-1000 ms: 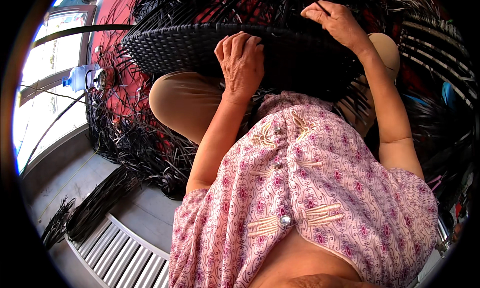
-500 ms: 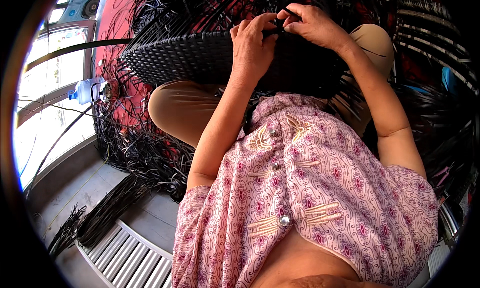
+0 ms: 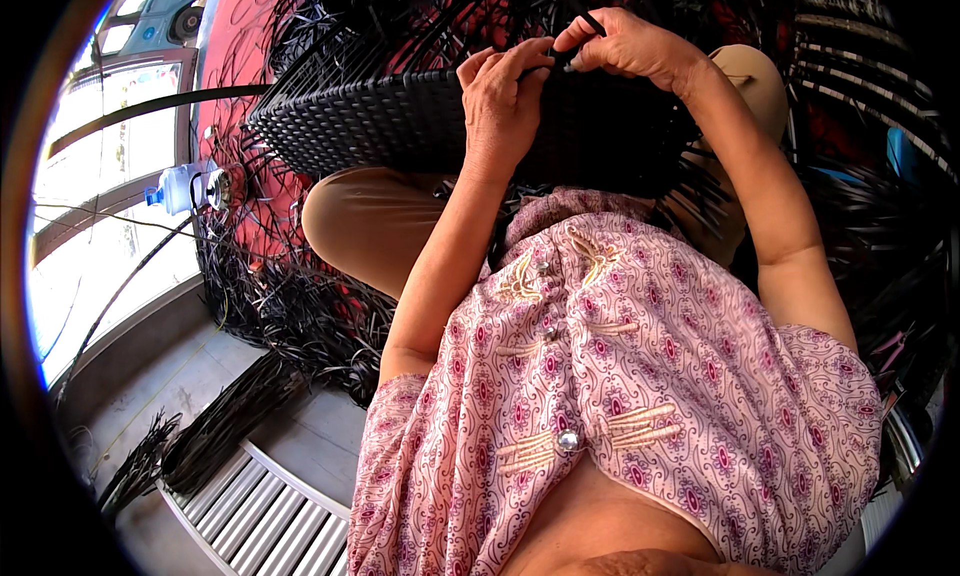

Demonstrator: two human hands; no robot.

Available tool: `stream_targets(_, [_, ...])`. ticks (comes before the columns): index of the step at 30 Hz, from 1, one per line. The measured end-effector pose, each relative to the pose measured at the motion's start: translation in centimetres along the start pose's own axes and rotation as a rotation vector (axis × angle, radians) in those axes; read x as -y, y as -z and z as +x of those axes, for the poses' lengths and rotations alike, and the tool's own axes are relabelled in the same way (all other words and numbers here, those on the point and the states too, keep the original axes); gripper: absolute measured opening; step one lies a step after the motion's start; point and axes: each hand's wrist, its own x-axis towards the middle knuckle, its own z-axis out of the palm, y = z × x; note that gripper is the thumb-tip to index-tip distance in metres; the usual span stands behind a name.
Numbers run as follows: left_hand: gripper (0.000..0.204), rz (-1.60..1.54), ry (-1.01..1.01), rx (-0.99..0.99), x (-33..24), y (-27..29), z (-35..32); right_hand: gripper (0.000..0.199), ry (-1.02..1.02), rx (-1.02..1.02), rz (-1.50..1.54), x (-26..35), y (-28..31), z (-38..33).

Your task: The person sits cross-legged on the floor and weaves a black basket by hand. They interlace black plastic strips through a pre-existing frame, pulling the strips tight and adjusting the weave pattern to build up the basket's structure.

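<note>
A black woven basket [image 3: 370, 124] lies across my lap, its near wall tightly plaited and its upper edge facing away from me. My left hand [image 3: 503, 106] grips that upper edge, fingers bent over it and the thumb pressed on the near side. Close beside it, my right hand [image 3: 640, 54] pinches a flat black strip [image 3: 592, 23], whose end sticks up between the fingers. The fingertips of both hands almost meet at the edge. Exactly how the strip passes through the weave there is too dark to make out.
Loose black strips [image 3: 290, 286] lie heaped over the red floor covering [image 3: 240, 26]. A bundle of strips [image 3: 235, 421] rests by a slatted silver rack [image 3: 260, 511] at lower left. A clear blue water bottle [image 3: 180, 189] is at left; ribbed black pieces [image 3: 860, 66] are at right.
Both hands stay at the basket's edge. The right hand's fingers have shifted slightly, and more of the strip shows above them. The whole view has moved a little.
</note>
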Motion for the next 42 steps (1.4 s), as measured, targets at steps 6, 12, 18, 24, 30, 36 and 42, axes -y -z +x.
stream_targets(6, [0.037,0.078,-0.16,0.0,0.1,-0.2,-2.6,0.022,0.209,-0.132,-0.202,-1.0,-1.2,-0.8])
stream_targets(12, [0.061,0.239,-0.231,0.119,0.5,-0.6,-4.5,0.02,0.298,-0.352,-0.211,-1.7,-0.8,-2.0])
stream_targets(18, [0.072,0.174,-0.171,0.108,0.0,-0.5,-4.5,0.019,0.146,-0.297,-0.31,-3.9,2.5,-2.4])
stream_targets(24, [0.062,0.069,-0.188,-0.039,-0.7,-0.9,-2.7,0.031,0.1,-0.215,-0.466,-3.7,2.5,-1.4])
stream_targets(30, [0.056,-0.011,-0.136,0.036,-1.7,-1.9,-0.8,0.029,0.269,-0.197,-0.6,-4.3,3.1,-0.6])
stream_targets(36, [0.051,-0.033,-0.081,0.031,-1.5,-2.4,-0.3,0.026,0.201,-0.213,-0.762,-1.9,3.4,-2.5])
stream_targets(42, [0.045,0.046,-0.147,0.048,-1.8,-2.0,-0.1,0.03,0.146,-0.283,-0.787,-0.9,1.6,-5.2])
